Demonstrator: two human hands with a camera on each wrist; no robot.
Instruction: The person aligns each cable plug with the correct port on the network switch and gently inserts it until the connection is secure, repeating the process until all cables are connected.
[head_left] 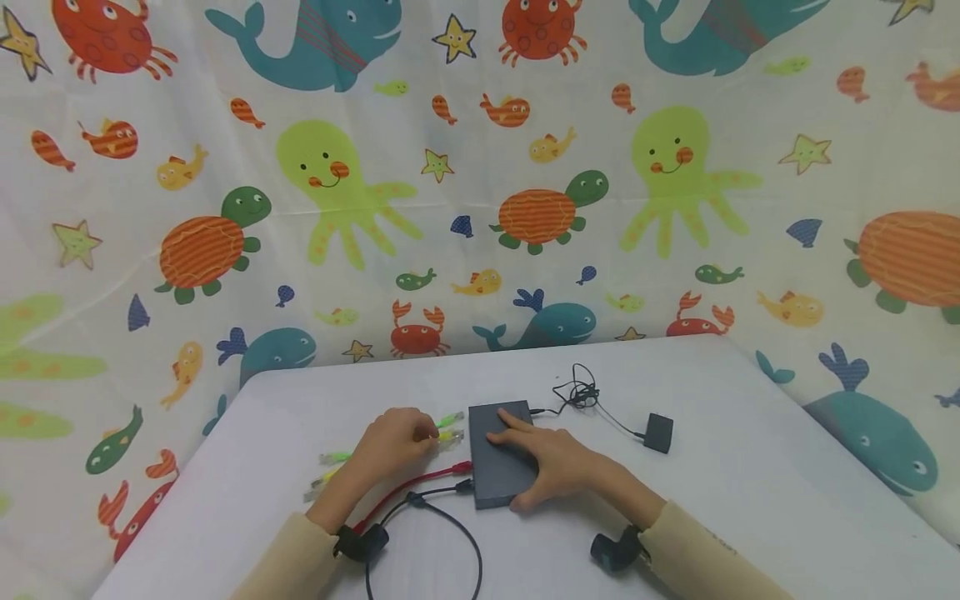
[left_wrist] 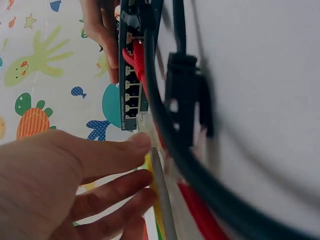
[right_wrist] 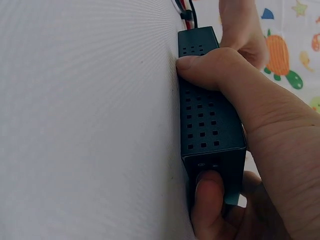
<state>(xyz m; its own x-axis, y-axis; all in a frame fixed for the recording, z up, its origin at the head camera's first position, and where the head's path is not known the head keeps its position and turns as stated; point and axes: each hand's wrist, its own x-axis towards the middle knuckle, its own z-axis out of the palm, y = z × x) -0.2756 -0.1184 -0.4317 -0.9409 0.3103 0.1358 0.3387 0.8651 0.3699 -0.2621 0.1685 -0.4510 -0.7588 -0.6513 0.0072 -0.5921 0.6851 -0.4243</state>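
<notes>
A dark grey network switch (head_left: 498, 457) lies on the white table, its row of ports (left_wrist: 131, 95) facing the left hand. The right hand (head_left: 551, 458) grips it, thumb on the near vented side (right_wrist: 202, 120) and other fingers over the top and around the far end. The left hand (head_left: 397, 446) pinches a grey network cable (left_wrist: 164, 195) close behind its clear plug (left_wrist: 145, 122), which is right at the end of the port row. A yellow cable (left_wrist: 155, 187) runs alongside. A red cable (head_left: 420, 479) and a black cable (head_left: 442, 492) are plugged into the switch.
Green (head_left: 450, 420) and yellow plugs (head_left: 450, 437) lie by the left fingers. A black power adapter (head_left: 658, 433) sits at the right, its tangled cord (head_left: 581, 393) running to the switch. The black cable loops toward the near edge. A patterned curtain (head_left: 480, 208) hangs behind the table.
</notes>
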